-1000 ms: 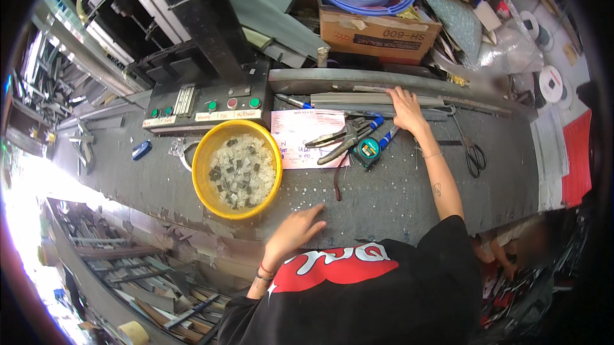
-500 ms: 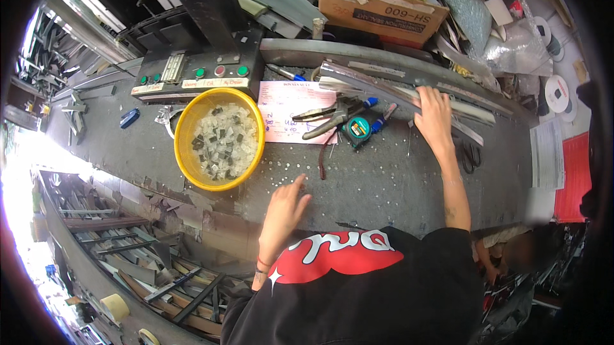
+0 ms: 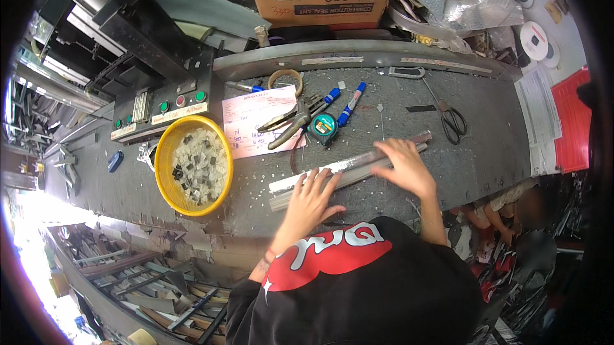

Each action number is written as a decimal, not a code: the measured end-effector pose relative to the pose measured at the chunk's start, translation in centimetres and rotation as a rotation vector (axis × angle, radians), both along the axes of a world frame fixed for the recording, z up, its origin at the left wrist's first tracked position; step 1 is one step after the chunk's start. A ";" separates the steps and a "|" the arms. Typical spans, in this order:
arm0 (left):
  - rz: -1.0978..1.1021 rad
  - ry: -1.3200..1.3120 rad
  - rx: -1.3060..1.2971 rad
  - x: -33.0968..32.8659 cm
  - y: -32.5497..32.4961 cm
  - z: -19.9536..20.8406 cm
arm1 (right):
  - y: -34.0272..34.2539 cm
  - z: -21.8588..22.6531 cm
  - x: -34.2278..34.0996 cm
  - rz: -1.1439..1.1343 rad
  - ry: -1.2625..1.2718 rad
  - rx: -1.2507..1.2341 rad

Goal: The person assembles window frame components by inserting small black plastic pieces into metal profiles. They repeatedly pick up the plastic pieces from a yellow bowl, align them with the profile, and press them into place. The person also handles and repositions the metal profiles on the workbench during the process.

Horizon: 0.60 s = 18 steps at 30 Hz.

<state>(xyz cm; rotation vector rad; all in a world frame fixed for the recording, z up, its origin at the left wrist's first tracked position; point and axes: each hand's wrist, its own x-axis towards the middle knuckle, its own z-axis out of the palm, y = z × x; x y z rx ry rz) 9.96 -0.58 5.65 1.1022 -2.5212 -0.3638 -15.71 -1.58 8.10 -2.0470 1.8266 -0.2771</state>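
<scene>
Two long silvery metal profiles [image 3: 358, 164] lie side by side on the dark bench in front of me, slanting up to the right. My left hand [image 3: 310, 200] rests across their left part, fingers stretched out and spread. Near the right end, my right hand [image 3: 409, 169] lies over them with its fingers apart and its thumb toward the near profile. Just beyond the profiles are a teal tape measure [image 3: 323, 127], pliers [image 3: 293, 128] and a blue marker [image 3: 351, 104]. A pink paper form [image 3: 246, 111] is partly under the pliers.
A yellow basket [image 3: 161, 182] of small clear and black pieces stands at the left. Behind it is a machine with green and red buttons [image 3: 180, 100]. Black scissors [image 3: 454, 126], a utility knife [image 3: 404, 72] and a tape roll [image 3: 285, 81] lie farther back. Another person's arm [image 3: 499, 217] shows at lower right.
The profiles have come from the back of the bench to near me, along with my right hand. My left hand has moved onto them. The view has shifted to the right.
</scene>
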 end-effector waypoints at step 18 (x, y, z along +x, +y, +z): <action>0.105 -0.093 -0.173 1.0 -5.5 -5.0 | -8.6 -4.7 -4.9 -0.654 -0.230 -0.440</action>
